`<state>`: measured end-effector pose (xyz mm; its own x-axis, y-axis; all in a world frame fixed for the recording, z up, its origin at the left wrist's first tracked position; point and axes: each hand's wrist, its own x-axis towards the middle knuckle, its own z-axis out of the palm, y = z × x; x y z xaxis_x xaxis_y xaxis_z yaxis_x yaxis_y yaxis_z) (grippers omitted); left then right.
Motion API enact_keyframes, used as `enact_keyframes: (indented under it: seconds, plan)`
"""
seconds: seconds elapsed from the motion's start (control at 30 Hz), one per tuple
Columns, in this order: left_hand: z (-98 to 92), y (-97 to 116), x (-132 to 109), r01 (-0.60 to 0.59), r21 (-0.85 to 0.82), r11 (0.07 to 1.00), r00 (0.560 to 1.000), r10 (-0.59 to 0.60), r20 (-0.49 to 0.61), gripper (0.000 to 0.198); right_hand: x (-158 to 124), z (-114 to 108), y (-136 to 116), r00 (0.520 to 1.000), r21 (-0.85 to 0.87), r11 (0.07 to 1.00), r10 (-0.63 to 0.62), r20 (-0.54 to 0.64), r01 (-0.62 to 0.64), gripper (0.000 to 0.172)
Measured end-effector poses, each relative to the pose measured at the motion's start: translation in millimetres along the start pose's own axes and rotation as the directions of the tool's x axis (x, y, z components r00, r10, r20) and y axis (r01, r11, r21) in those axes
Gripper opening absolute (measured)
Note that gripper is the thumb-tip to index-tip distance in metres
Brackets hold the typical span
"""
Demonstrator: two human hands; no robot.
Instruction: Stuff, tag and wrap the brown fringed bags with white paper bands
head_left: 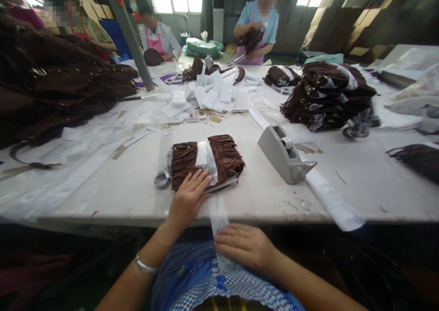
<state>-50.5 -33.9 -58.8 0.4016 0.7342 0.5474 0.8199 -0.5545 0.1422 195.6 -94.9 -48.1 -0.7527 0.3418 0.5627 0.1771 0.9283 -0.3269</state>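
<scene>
A folded brown fringed bag [224, 158] lies near the table's front edge, wrapped across its middle by a white paper strip [206, 158]. My left hand [189, 196] rests flat on the bag's near edge, fingers stretched out and touching the strip. The strip's loose end [218, 217] hangs over the table edge down to my lap. My right hand [244, 247] lies on that loose end below the table edge, fingers curled over it.
A grey tape dispenser [284, 153] stands right of the bag. Piles of brown fringed bags lie at the left [61, 87] and back right [327, 96]. White paper pieces [209, 96] litter the middle. Other people work at the far side.
</scene>
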Motion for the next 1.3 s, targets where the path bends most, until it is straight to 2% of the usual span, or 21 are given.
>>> enact_keyframes:
  seconds: [0.3, 0.4, 0.5, 0.63, 0.8, 0.93, 1.1, 1.2, 1.3]
  plan:
    - [1.1, 0.5, -1.3, -0.005, -0.018, 1.000, 1.000, 0.004, -0.021, 0.045, 6.6, -13.2, -5.7, 0.996, -0.035, 0.996, -0.086, 0.028, 0.087, 0.021]
    - [1.4, 0.9, -2.2, -0.016, -0.034, 0.999, 0.999, 0.015, -0.030, 0.041, 12.8, -23.9, -4.3, 0.998, 0.003, 0.998, -0.058, 0.029, 0.058, 0.021]
    - [0.1, 2.4, -2.4, -0.009, -0.064, 0.998, 0.999, 0.007, -0.034, 0.040, 26.5, -43.8, 0.2, 1.000, 0.047, 0.999, 0.002, -0.005, -0.002, 0.024]
    - [-4.1, 7.3, -1.8, 0.037, -0.125, 0.992, 0.999, -0.040, -0.023, 0.036, 52.4, -70.9, 14.7, 1.000, 0.081, 0.997, 0.019, 0.014, -0.020, 0.026]
    - [-9.6, 15.8, 0.0, 0.114, -0.183, 0.976, 0.992, -0.122, -0.033, 0.037, 83.6, -87.7, 39.9, 0.999, 0.112, 0.994, 0.009, 0.050, -0.014, 0.027]
    - [-13.9, 25.5, -2.8, 0.165, -0.188, 0.968, 0.981, -0.181, -0.073, 0.040, 109.4, -96.0, 57.9, 0.984, 0.173, 0.970, 0.159, 0.079, -0.170, 0.027]
    - [-17.0, 42.3, -16.9, 0.177, -0.223, 0.959, 0.972, -0.206, -0.111, 0.036, 138.6, -93.2, 87.2, 0.922, 0.209, 0.904, 0.334, 0.198, -0.372, 0.020]
    - [-14.7, 50.9, -24.9, 0.209, -0.245, 0.947, 0.957, -0.250, -0.150, 0.036, 150.0, -77.6, 111.2, 0.897, 0.222, 0.884, 0.350, 0.269, -0.411, 0.022]
    - [-10.6, 55.2, -28.7, 0.253, -0.270, 0.929, 0.939, -0.303, -0.163, 0.033, 157.1, -57.3, 134.1, 0.866, 0.143, 0.871, 0.426, 0.261, -0.471, 0.017]
